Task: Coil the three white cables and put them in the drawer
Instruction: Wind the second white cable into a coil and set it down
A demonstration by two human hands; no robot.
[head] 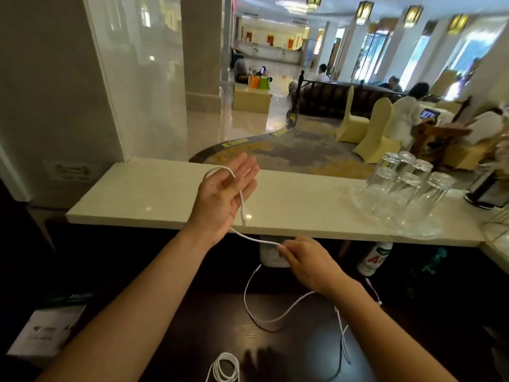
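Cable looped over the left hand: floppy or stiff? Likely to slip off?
Likely floppy: the cable droops off the left hand and sags toward the right hand. Probably light: its slack lies in loose curves on the desk. Could slip: the left fingers are straight, not curled round it.

Two bare forearms, uncovered up to the picture's edge, bare left hand (223,194), bare right hand (306,262)

Polished pale stone counter (165,194); clear glass tumblers (407,188); dark glossy wooden desk (192,326); smooth white plastic-coated cable (275,318); cloth-covered chairs (377,128).
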